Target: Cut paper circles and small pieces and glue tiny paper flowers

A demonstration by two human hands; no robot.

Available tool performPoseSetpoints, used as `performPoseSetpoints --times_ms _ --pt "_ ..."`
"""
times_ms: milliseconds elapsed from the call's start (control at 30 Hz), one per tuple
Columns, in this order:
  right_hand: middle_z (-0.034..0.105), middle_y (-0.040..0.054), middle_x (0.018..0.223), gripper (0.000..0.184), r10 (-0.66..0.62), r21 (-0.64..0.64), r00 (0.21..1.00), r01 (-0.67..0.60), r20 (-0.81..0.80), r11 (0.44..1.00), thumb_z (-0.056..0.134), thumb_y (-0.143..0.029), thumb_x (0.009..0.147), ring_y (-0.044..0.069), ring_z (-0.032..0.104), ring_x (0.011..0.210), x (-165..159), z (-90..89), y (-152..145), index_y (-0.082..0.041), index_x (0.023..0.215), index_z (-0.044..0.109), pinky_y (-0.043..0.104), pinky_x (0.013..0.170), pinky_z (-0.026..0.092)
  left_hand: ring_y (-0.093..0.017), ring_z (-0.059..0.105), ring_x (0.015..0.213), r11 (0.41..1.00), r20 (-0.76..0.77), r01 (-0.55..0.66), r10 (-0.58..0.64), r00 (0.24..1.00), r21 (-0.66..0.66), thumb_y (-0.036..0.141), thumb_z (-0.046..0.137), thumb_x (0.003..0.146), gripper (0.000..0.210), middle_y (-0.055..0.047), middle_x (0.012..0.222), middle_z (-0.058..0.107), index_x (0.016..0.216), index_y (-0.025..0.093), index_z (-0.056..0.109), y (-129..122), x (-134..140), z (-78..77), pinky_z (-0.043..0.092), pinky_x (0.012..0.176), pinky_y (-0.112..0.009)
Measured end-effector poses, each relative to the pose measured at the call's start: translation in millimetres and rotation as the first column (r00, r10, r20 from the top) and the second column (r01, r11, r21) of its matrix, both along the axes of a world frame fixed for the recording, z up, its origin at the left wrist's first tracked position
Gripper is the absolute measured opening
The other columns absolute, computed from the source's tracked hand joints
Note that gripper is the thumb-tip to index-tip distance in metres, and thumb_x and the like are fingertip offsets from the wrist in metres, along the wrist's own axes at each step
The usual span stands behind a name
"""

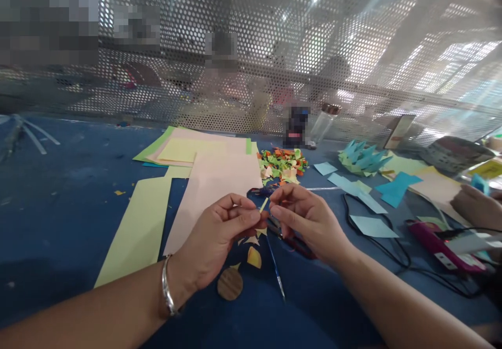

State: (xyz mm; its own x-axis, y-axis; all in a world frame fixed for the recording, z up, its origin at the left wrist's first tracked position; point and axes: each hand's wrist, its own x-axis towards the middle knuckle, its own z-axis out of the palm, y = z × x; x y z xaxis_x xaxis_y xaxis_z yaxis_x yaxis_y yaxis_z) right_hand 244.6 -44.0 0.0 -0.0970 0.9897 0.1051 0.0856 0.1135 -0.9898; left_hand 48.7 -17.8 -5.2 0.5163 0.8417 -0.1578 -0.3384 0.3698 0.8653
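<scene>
My left hand [231,228] pinches a narrow pale yellow paper strip [264,205] between thumb and fingers. Close against the strip's upper end is my right hand [301,218], its thumb and fingers bent together; what lies between them, if anything, is hidden. Below the hands lie small cream paper scraps [251,240], a curled yellow-orange paper piece [254,257] and a round wooden disc [230,284]. A thin blue-handled brush [276,270] points toward me. Partly covered by my right hand is a tool with dark red handles [300,248].
Paper sheets [219,181] spread left of centre. Behind my hands sits a pile of green and orange paper bits [284,163]. To the right are a blue paper flower [364,156], black cables [392,244], a magenta power strip [443,247] and another person's hand [474,205].
</scene>
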Motion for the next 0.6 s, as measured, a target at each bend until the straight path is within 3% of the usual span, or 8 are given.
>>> performPoseSetpoints --times_ms 67,167,500,600 --pt "0.059 -0.0048 0.064 0.029 0.032 -0.025 0.999 -0.031 0.033 0.999 0.076 -0.041 0.085 0.007 0.053 0.045 -0.8 1.3 0.7 -0.02 0.099 0.062 0.018 0.04 0.038 -0.013 0.068 0.083 0.997 -0.075 -0.022 0.028 0.997 0.081 0.028 0.079 0.082 0.021 0.0 0.084 0.073 0.091 0.02 0.062 -1.8 0.2 -0.1 0.049 0.076 -0.025" --pt "0.062 -0.0036 0.07 0.028 0.077 -0.025 0.997 -0.077 0.025 0.997 0.077 -0.042 0.084 0.007 0.055 0.048 -2.1 0.8 1.9 -0.019 0.095 0.064 0.018 0.044 0.041 -0.014 0.067 0.08 0.982 -0.153 -0.028 0.058 0.987 0.187 0.031 0.077 0.083 0.019 -0.001 0.082 0.074 0.091 0.02 0.064 -3.6 0.6 -0.1 0.049 0.075 -0.027" --pt "0.056 -0.0052 0.056 0.027 -0.013 0.01 0.991 0.012 0.131 1.0 0.072 -0.045 0.087 0.007 0.048 0.042 -0.6 1.9 2.9 -0.02 0.083 0.065 0.019 0.041 0.035 -0.014 0.066 0.08 0.969 -0.231 0.016 0.042 0.972 0.248 0.034 0.075 0.085 0.02 -0.002 0.083 0.072 0.094 0.02 0.063 -2.3 1.4 -4.6 0.049 0.076 -0.028" --pt "0.055 -0.0056 0.054 0.026 -0.018 0.013 0.986 0.016 0.166 1.0 0.073 -0.044 0.086 0.007 0.048 0.041 -0.1 1.3 4.0 -0.02 0.083 0.065 0.019 0.039 0.034 -0.017 0.067 0.085 0.946 -0.283 0.031 0.066 0.957 0.323 0.035 0.074 0.085 0.022 -0.004 0.089 0.072 0.099 0.021 0.062 0.0 0.0 -6.7 0.051 0.077 -0.03"
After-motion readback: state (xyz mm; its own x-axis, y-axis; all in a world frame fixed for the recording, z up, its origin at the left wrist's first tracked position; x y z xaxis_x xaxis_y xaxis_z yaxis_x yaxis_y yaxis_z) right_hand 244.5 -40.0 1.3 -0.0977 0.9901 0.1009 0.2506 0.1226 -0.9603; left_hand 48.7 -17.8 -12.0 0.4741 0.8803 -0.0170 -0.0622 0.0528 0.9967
